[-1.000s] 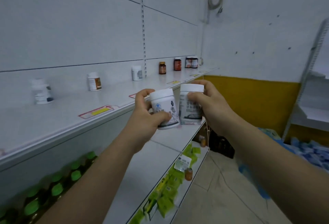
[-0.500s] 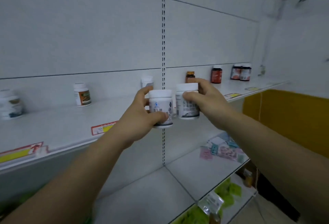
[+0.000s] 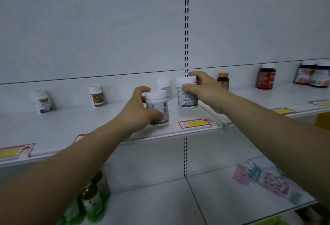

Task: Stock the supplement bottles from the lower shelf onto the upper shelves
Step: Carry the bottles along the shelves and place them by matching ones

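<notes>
My left hand (image 3: pixel 138 110) grips a white supplement bottle (image 3: pixel 158 106) with a white cap, low over the front part of the upper shelf (image 3: pixel 71 126). My right hand (image 3: pixel 203 89) holds a second white bottle (image 3: pixel 185 93) with dark print, a little further back and to the right, near the slotted upright. Whether either bottle touches the shelf I cannot tell. Another white bottle (image 3: pixel 164 86) stands at the back wall between my hands.
Along the back of the upper shelf stand two white bottles (image 3: pixel 97 96) on the left, an amber bottle (image 3: pixel 223 81) and dark red bottles (image 3: pixel 266 77) on the right. Green-capped bottles (image 3: pixel 92 199) crowd the lower shelf at left; flat pastel packets (image 3: pixel 259 176) lie at right.
Both hands have reached forward and apart over the upper shelf with their bottles. The left bottle has dropped toward the shelf front. The view has turned toward the shelf.
</notes>
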Motion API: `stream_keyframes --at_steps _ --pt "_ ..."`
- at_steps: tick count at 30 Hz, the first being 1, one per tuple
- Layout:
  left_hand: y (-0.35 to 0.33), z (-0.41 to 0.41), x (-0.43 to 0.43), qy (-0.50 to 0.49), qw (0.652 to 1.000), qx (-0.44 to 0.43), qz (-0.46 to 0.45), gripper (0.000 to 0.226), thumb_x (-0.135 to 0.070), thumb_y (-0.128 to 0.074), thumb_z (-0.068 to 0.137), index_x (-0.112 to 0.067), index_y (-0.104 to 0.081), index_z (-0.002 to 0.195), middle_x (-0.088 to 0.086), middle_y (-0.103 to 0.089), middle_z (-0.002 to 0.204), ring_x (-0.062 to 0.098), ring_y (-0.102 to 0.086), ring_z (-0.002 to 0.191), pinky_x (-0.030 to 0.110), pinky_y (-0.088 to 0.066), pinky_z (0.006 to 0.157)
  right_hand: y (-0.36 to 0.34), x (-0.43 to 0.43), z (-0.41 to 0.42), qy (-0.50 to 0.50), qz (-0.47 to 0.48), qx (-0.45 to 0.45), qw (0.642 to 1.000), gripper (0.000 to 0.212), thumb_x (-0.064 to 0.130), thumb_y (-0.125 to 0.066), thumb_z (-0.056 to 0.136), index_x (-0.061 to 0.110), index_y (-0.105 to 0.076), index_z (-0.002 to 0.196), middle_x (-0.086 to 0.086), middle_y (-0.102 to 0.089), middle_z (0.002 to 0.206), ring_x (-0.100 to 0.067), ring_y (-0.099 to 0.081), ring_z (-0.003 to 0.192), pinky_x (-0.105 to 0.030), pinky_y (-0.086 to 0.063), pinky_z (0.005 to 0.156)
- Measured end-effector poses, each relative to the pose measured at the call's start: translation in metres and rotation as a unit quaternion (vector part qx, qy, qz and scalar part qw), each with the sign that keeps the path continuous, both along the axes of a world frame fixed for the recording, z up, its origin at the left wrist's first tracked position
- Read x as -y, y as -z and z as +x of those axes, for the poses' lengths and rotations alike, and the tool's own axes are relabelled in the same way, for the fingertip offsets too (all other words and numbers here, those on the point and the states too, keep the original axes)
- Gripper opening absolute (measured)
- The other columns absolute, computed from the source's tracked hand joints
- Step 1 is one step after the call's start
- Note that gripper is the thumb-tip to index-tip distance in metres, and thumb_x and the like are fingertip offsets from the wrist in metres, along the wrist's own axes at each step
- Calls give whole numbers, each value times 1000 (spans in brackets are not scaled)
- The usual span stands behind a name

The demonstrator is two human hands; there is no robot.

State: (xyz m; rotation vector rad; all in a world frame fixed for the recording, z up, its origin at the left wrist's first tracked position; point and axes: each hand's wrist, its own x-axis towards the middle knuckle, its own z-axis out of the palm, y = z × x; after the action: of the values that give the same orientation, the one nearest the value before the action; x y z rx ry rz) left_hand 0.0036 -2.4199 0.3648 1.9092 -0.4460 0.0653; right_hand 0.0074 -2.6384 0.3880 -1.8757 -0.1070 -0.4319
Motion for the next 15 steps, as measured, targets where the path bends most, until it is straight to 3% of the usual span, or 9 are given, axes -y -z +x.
stream_keyframes --at_steps 3,7,10,12,15 --pt "5 16 5 5 999 3 38 74 -5 -78 69 -37 -31 118 -11 -51 101 9 -60 84 13 -48 55 5 6 28 1 -19 -12 1000 57 22 -71 81 24 -45 132 -2 -56 119 -10 -59 96 -24 -48 76" --pt "3 40 15 -6 998 -16 55 82 -4 -77 70 -37 -26 125 -11 -48 102 10 -58 87 26 -52 74 9 20 58 8 -47 -14 999 59 20 -72 78 24 -46 131 1 -55 115 -7 -56 92 -21 -45 67" --pt "3 54 29 -13 997 -20 71 97 -4 -76 72 -40 -16 139 -12 -44 105 4 -55 84 23 -47 70 15 32 82 -7 -69 -28 997 56 21 -71 77 28 -46 127 6 -54 108 -2 -53 88 -19 -42 63" --pt "4 59 35 -12 996 -18 88 91 -5 -76 73 -37 -20 138 -12 -46 107 1 -54 83 19 -44 65 17 35 94 -15 -83 -30 996 54 21 -71 77 29 -46 123 10 -53 102 -2 -53 87 -19 -42 63" --pt "7 68 43 -37 995 -17 92 73 -4 -75 73 -38 -31 121 -12 -49 106 4 -54 86 22 -46 71 15 41 114 -40 -96 -30 994 47 21 -72 75 31 -47 114 13 -53 99 -4 -54 86 -21 -43 62"
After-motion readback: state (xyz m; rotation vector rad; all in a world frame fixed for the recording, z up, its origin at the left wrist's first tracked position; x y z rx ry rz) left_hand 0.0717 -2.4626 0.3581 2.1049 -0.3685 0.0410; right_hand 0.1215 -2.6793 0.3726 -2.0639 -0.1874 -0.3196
